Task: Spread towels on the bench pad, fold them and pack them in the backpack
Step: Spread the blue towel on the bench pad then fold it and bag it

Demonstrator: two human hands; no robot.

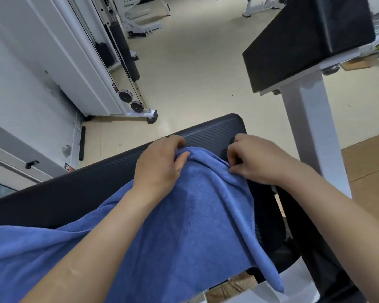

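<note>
Pinching blue towel (195, 226) edge over bench pad (74, 189): left hand (160, 162), right hand (256, 158); red sticker (69, 167) illegible.

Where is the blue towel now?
In the head view, the blue towel lies over the black bench pad, lower centre, its far edge pinched by the left hand and right hand.

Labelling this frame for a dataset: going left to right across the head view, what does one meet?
In order: cable machine pulleys → left hand → right hand → white bench post. The blue towel spans most of the width, so it is left out.
</note>
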